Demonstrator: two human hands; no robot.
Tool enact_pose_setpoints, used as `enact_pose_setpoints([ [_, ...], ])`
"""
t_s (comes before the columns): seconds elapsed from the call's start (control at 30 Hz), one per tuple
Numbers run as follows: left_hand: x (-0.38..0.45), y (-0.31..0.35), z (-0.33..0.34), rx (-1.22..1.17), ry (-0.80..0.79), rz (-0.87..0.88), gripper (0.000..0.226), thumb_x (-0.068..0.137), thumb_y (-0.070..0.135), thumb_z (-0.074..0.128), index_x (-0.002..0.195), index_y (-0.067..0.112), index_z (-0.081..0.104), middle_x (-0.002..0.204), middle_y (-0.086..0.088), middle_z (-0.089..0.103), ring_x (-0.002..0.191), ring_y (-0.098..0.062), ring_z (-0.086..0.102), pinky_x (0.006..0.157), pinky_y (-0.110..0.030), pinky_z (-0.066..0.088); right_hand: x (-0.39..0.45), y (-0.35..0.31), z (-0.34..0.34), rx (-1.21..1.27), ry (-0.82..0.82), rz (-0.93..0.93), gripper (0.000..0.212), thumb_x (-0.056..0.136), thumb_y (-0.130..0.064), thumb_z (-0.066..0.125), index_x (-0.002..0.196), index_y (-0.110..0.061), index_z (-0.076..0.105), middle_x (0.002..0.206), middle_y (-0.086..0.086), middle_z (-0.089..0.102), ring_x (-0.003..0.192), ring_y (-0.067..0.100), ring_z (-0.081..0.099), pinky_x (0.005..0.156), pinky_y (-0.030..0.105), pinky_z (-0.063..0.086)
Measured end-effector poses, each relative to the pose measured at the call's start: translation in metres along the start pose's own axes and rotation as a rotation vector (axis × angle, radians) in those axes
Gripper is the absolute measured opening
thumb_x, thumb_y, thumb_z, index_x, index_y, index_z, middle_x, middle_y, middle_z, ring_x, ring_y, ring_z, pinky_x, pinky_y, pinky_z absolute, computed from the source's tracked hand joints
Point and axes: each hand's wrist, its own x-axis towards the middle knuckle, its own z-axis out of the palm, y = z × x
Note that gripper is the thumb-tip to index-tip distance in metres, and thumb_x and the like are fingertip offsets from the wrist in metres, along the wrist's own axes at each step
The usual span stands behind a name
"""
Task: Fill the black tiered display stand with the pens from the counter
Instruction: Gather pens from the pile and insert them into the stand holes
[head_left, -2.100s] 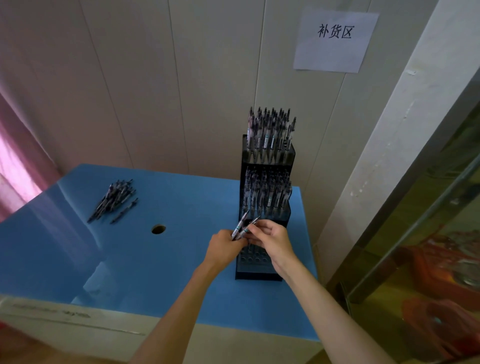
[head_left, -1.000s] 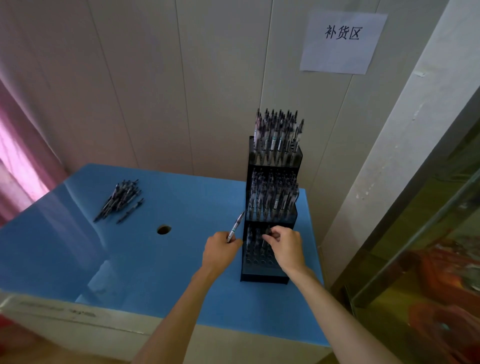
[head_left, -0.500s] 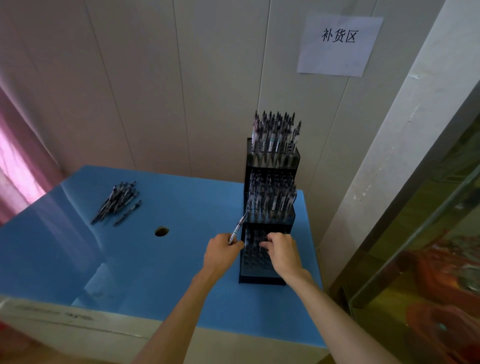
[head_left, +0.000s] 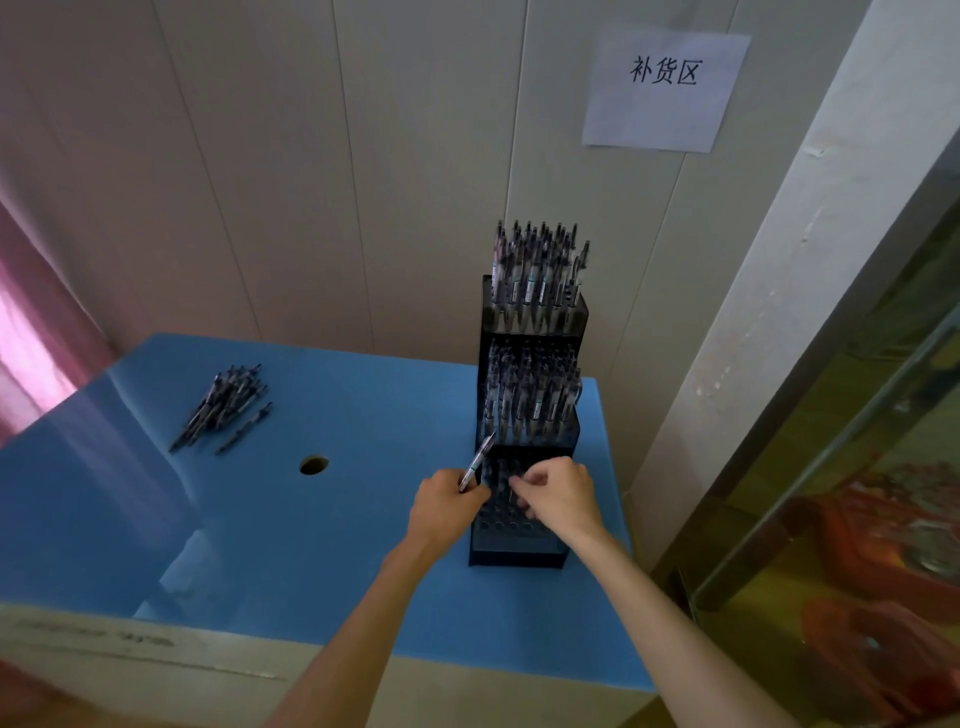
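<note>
Pinching a spare pen (head_left: 476, 464), the left hand (head_left: 444, 506) waits beside the black tiered display stand (head_left: 524, 499) near the counter's (head_left: 260, 545) right edge as the right hand's (head_left: 558, 496) curled fingers work over the bottom tier, where a misaimed pen could miss its hole and tip.

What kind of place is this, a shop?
Probably a shop's restocking corner. A paper sign on the wall reads "restocking area", a black stand is packed with pens, and more pens lie heaped on the blue counter.
</note>
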Motion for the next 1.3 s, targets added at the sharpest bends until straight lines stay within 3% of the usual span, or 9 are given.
enact_pose_setpoints([
  [0.1,-0.001,0.005,0.003,0.002,-0.070,0.013,0.045,0.085,0.012,0.066,0.056,0.020,0.033,0.046,0.011,0.033,0.043,-0.007,0.027,0.046,-0.023,0.024,-0.008,-0.023,-0.012,0.500,-0.079,0.034,0.011,0.094,-0.014,0.067,0.090,-0.013,0.077,0.081,0.002,0.077,0.075,0.018,0.073,0.072,0.030,0.059],
  [0.17,-0.003,0.008,0.005,-0.024,-0.134,0.014,0.044,0.086,0.010,0.066,0.058,0.019,0.034,0.049,0.009,0.034,0.044,-0.008,0.029,0.045,-0.020,0.026,-0.008,-0.028,-0.016,0.664,-0.150,0.058,0.013,0.093,-0.012,0.068,0.103,-0.015,0.076,0.094,0.003,0.078,0.085,0.016,0.072,0.080,0.031,0.059],
  [0.33,-0.005,0.011,0.011,-0.027,-0.207,0.017,0.030,0.087,0.013,0.067,0.065,0.013,0.046,0.054,0.005,0.040,0.050,-0.012,0.034,0.047,-0.020,0.029,-0.014,-0.026,-0.014,0.809,-0.220,0.067,0.016,0.092,-0.013,0.070,0.107,-0.009,0.072,0.102,0.009,0.077,0.097,0.020,0.072,0.087,0.034,0.058],
  [0.57,-0.002,0.002,0.000,0.197,-0.107,0.082,0.025,0.087,0.024,0.066,0.069,0.016,0.051,0.058,0.003,0.046,0.054,-0.015,0.040,0.053,-0.027,0.030,-0.012,-0.023,-0.026,0.937,0.047,0.066,0.013,0.091,-0.004,0.068,0.103,-0.001,0.065,0.096,0.013,0.076,0.090,0.029,0.074,0.075,0.031,0.061],
  [0.67,-0.002,-0.006,-0.011,0.358,-0.044,0.149,0.020,0.087,0.029,0.066,0.075,0.023,0.052,0.070,0.004,0.058,0.061,-0.014,0.051,0.055,-0.028,0.042,-0.008,-0.019,-0.038,0.869,0.171,0.025,0.008,0.091,-0.003,0.068,0.098,-0.006,0.066,0.092,0.011,0.075,0.083,0.023,0.074,0.071,0.027,0.061],
  [0.73,-0.003,-0.012,-0.016,0.478,0.003,0.218,0.012,0.087,0.033,0.065,0.086,0.025,0.057,0.086,0.006,0.063,0.078,-0.015,0.059,0.069,-0.033,0.051,-0.005,-0.015,-0.042,0.751,0.212,-0.024,0.007,0.091,-0.004,0.068,0.093,-0.011,0.067,0.088,0.009,0.075,0.080,0.021,0.073,0.071,0.027,0.060],
  [0.9,-0.003,-0.022,-0.018,0.666,0.138,0.319,0.025,0.096,0.036,0.055,0.118,0.026,0.060,0.113,0.007,0.063,0.110,-0.017,0.056,0.096,-0.035,0.039,0.002,0.000,-0.033,0.314,0.275,-0.147,0.009,0.088,-0.013,0.075,0.096,-0.013,0.070,0.085,-0.002,0.073,0.080,0.011,0.070,0.076,0.021,0.056],
  [1.17,-0.003,-0.016,-0.018,0.636,0.135,0.332,0.026,0.096,0.033,0.054,0.120,0.026,0.062,0.116,0.007,0.065,0.112,-0.016,0.057,0.099,-0.035,0.040,0.005,0.011,-0.011,0.136,0.291,-0.165,0.015,0.087,-0.017,0.077,0.101,-0.010,0.073,0.087,-0.001,0.075,0.080,0.006,0.068,0.074,0.010,0.050],
  [1.3,-0.004,-0.013,-0.019,0.597,0.121,0.326,0.026,0.095,0.031,0.055,0.119,0.025,0.063,0.116,0.007,0.064,0.111,-0.016,0.056,0.098,-0.035,0.041,0.004,0.015,-0.005,0.102,0.293,-0.188,0.015,0.088,-0.020,0.076,0.099,-0.010,0.074,0.084,-0.002,0.075,0.077,0.005,0.068,0.073,0.015,0.055],
])
